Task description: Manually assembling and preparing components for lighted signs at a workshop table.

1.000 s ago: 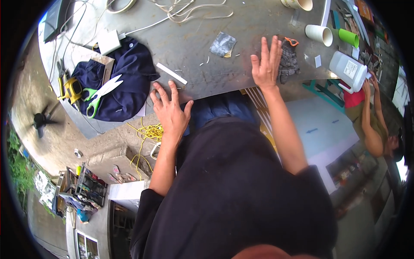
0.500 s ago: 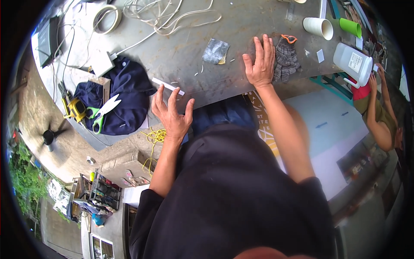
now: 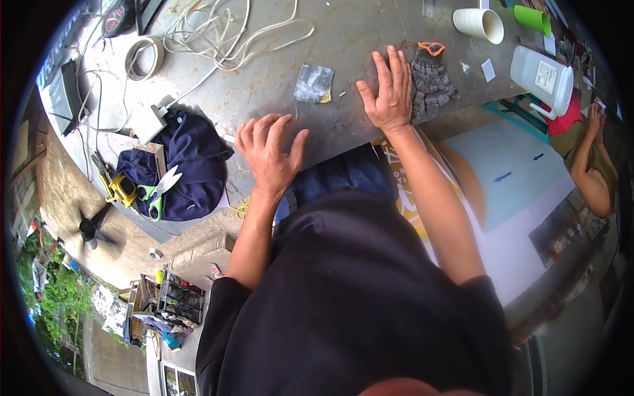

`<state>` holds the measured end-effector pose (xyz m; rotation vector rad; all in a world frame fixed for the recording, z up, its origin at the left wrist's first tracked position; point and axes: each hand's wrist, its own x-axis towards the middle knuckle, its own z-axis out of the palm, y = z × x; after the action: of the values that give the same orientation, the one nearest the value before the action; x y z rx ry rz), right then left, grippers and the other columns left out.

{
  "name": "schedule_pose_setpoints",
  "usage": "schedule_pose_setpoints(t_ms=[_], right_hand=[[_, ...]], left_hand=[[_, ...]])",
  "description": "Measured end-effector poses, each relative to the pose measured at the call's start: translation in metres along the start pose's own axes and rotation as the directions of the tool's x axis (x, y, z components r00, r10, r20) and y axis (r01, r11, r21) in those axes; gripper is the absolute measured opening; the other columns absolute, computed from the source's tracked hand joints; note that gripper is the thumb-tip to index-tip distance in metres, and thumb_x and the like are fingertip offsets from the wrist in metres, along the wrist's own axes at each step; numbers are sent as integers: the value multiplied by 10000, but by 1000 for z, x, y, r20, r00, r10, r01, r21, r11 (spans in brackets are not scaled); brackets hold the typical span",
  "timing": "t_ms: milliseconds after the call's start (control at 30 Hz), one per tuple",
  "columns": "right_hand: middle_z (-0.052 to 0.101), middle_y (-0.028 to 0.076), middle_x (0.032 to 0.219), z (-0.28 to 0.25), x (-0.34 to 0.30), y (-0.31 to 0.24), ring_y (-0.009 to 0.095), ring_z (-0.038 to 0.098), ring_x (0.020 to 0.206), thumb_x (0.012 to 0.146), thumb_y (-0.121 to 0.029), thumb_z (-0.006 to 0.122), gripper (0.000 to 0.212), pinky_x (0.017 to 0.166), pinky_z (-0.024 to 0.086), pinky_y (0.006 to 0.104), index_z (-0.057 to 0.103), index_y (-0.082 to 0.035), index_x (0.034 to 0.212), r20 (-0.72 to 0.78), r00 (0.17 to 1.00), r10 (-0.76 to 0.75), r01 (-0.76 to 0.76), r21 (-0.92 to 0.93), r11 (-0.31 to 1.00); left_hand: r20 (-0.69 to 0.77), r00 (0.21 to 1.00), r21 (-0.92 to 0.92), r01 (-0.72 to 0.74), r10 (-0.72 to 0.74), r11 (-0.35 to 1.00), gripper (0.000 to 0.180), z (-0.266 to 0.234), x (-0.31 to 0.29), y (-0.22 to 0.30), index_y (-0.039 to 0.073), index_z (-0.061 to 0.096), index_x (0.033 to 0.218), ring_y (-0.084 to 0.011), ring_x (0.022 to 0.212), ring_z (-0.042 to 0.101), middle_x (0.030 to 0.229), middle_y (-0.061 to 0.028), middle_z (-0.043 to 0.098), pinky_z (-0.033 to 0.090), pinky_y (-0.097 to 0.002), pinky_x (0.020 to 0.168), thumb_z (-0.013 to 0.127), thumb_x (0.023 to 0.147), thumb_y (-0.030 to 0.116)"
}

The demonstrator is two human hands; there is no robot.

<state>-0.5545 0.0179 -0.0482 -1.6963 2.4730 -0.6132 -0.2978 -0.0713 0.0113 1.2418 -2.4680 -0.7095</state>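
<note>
My right hand [image 3: 389,92] lies flat on the grey metal table [image 3: 264,82] with its fingers stretched out. Just right of it is a grey knitted glove [image 3: 430,82] with an orange cuff. Over the table's near edge, my left hand [image 3: 269,148] has bent, slightly spread fingers and nothing visible in them. Whether its fingertips touch the metal is hard to tell. Between the hands and farther back lies a small worn grey sheet [image 3: 313,84], with a tiny white scrap [image 3: 342,94] beside it.
At left, dark blue cloth [image 3: 191,162] lies under green-handled scissors [image 3: 162,191], next to a yellow tape measure [image 3: 122,190]. Tape roll [image 3: 144,58] and white cable [image 3: 228,49] are behind. At right are cups [image 3: 479,25], a clear plastic jug [image 3: 541,82] and another person's arms [image 3: 588,158].
My left hand has moved right and a little forward along the table edge. The white strip beside its fingers is now mostly out of sight. My right hand stays flat beside the glove.
</note>
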Motion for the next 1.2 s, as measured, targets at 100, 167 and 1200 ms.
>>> schedule_pose_setpoints(t_ms=[100, 167, 1200], right_hand=[[388, 211, 1563, 1, -1, 1, 438, 358, 1434, 918, -446, 663, 656, 1156, 312, 562, 512, -92, 1448, 8, 1000, 16, -16, -5, 1000], [386, 209, 1565, -1, -2, 0, 437, 356, 1437, 917, -446, 664, 658, 1157, 310, 564, 509, -96, 1452, 7, 1000, 27, -27, -8, 1000], [388, 207, 1563, -9, 3, -2, 429, 367, 1438, 887, -445, 705, 701, 1175, 311, 535, 499, -100, 1462, 22, 998, 59, -59, 3, 998]], left_hand=[[-15, 1000, -75, -7, 5, 997, 494, 16, 31, 20, 149, 672, 1162, -302, 1160, 488, 1190, -54, 597, 311, -488, 1056, 854, 744, 341], [-20, 1000, -68, -16, 14, 998, 564, 23, 48, 33, 144, 649, 1208, -309, 1168, 480, 1216, -70, 579, 311, -497, 1045, 856, 730, 361], [91, 975, -457, 223, -204, 861, 417, 33, 64, 20, 27, 648, 1168, -177, 792, 546, 920, -68, 555, 468, -305, 730, 783, 775, -6]])
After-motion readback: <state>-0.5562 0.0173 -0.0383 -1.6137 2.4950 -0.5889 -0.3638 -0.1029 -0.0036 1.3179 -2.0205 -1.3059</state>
